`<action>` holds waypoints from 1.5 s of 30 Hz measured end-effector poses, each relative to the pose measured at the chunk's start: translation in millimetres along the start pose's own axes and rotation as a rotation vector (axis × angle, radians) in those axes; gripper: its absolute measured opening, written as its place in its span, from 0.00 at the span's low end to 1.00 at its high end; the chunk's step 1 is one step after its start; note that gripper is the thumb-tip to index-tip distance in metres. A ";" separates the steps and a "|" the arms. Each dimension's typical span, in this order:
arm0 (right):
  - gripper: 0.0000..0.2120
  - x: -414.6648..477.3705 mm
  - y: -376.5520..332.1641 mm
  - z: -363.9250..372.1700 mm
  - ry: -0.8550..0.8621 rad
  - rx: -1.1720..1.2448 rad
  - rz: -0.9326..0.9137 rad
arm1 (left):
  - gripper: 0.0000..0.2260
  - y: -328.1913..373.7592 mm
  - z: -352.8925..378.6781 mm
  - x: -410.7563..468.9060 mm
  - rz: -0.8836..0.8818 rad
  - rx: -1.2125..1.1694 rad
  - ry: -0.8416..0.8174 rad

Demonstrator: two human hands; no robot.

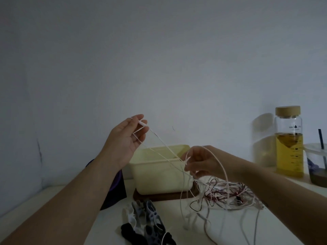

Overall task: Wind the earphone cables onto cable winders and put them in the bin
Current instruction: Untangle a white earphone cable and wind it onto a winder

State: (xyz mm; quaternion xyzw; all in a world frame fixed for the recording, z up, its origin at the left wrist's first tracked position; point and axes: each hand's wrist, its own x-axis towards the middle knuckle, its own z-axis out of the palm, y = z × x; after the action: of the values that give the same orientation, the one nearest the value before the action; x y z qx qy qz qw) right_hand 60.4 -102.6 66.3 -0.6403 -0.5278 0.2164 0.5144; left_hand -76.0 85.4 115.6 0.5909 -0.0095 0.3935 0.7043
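Left forearm (62,200), nearest the viewer, rising from the lower left corner over the pale table (108,221). Behind it, partly hidden, a dark purple object (115,191) of unclear kind. Left hand (127,138) raised, palm toward the viewer, thumb and fingertips pinching one end of a white earphone cable (164,147); a loop of that cable lies across its fingers.

Below and between the two hands, a cluster of cable winders (150,225) in black, grey and white lies flat on the table, none of them wound. Beyond them, and behind the gap between the hands, stands an open cream bin (150,177) on a dark wooden board (159,197). The white earphone cable runs taut in several strands from the left hand down and across in front of the bin to the right hand.

Right hand (201,161), lower than the left, fingers curled, pinching the cable at its fingertips; a slack arc passes over the back of this hand and falls to the table. Beneath the right wrist, a tangle of cables (230,193), white, red and black, lies loose on the table. Right of the hand, well apart, stand a glass bottle (289,147) of yellow liquid with a wooden cap and, at the frame edge, a plastic cup (318,165) with a dark straw.
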 end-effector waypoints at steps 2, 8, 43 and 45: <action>0.10 3.9 3.4 3.0 -0.033 -0.081 0.046 | 0.09 3.1 0.1 2.3 0.024 -0.014 0.022; 0.09 8.9 17.1 -4.4 -0.128 -0.314 0.159 | 0.08 17.1 -7.9 10.1 0.123 0.044 0.029; 0.06 66.3 -58.2 58.1 0.410 0.178 -0.231 | 0.05 40.1 -14.7 14.2 0.276 0.338 0.108; 0.07 61.3 -46.8 45.2 0.318 0.156 -0.157 | 0.05 39.6 -22.8 15.8 0.303 0.349 0.158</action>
State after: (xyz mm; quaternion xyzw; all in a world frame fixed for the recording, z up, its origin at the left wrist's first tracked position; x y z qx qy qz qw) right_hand 23.5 -32.0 107.0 -0.5815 -0.4699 0.1119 0.6546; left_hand -97.8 112.9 148.9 0.6628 0.0252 0.5350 0.5233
